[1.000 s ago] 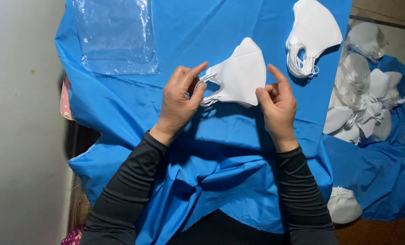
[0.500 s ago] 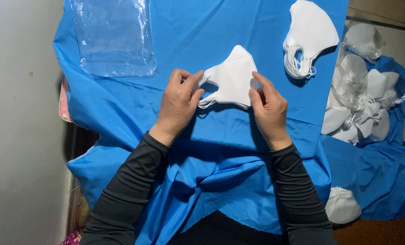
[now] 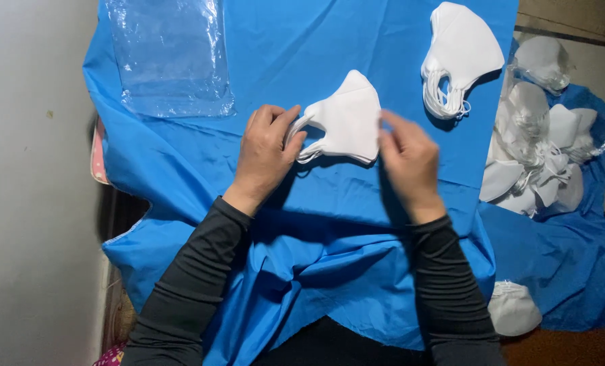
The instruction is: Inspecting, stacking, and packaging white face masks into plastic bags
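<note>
Your left hand (image 3: 265,154) pinches the white mask (image 3: 346,118) by its ear loops | right hand (image 3: 409,161) now presses its right edge, fingers closer than before | mask flat on blue cloth (image 3: 302,251), mid-table.

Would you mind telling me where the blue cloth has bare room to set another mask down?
Bare blue cloth lies between the clear plastic bag and the mask stack, and below both hands. The loose mask heap at right is crowded.

The single head view looks steeply down, close over the blue cloth (image 3: 201,183).
</note>
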